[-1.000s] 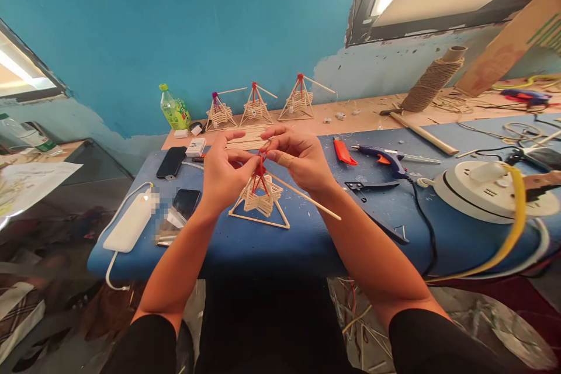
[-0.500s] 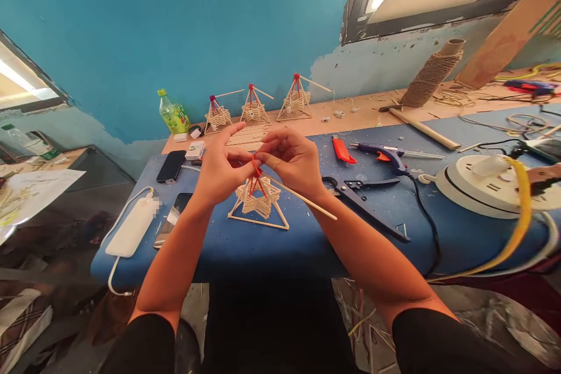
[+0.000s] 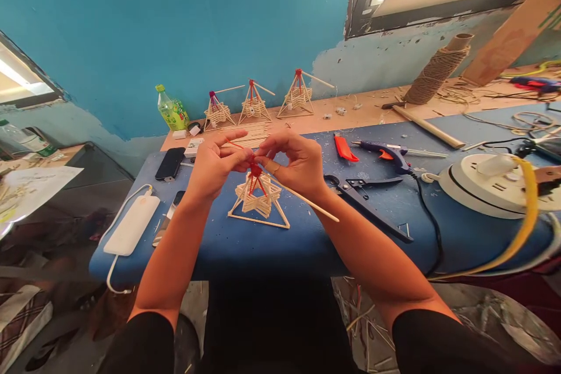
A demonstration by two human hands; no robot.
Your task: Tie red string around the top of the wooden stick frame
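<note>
A small pyramid frame of wooden sticks (image 3: pixel 258 201) stands upright on the blue table, with stacked sticks inside and red cord (image 3: pixel 255 172) wound at its top. My left hand (image 3: pixel 214 163) pinches the red cord between thumb and fingers at the peak; a loose end of it shows above the fingers. From the other side my right hand (image 3: pixel 291 160) is closed at the same peak, its fingertips touching the cord. A long thin stick (image 3: pixel 313 204) slants from the top to the lower right, passing in front of my right wrist.
Behind stand three similar stick pyramids (image 3: pixel 295 96), a green bottle (image 3: pixel 172 111) and loose sticks (image 3: pixel 249 137). Pruning shears (image 3: pixel 363 201), a glue gun (image 3: pixel 390 152) and a white power strip (image 3: pixel 477 187) lie right. A phone (image 3: pixel 170 163) and white power bank (image 3: pixel 131 225) are left.
The red cord loop at the peak has been drawn down tight, and its end now lies across my left fingers. My left hand has shifted slightly left and curled its fingers more.
</note>
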